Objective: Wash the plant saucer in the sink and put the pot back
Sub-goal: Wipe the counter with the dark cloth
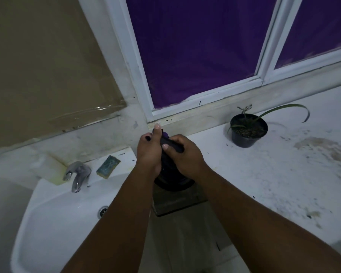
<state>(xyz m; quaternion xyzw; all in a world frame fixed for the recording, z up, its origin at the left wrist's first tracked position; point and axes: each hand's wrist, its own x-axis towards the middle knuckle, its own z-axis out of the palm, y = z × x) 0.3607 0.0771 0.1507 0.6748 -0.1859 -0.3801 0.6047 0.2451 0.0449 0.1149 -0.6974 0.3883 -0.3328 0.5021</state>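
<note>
Both my hands hold one dark object [172,181] upright over the left end of the white counter, between the sink and the pot. It has a wide round bottom and a narrower top with a purple bit; I cannot tell whether it is the saucer. My left hand [148,154] wraps its left side with one finger pointing up. My right hand [185,156] curls its fingers round the upper part. The black plant pot [248,133], with soil and thin green leaves, stands on the counter to the right, below the window, with no saucer visible under it.
A white sink [53,219] with a drain [102,211] lies at the lower left. On its back rim are a chrome faucet [77,175] and a green-yellow sponge [108,166]. The stained white counter [274,174] stretches right. A white-framed window [195,107] with purple covering is behind.
</note>
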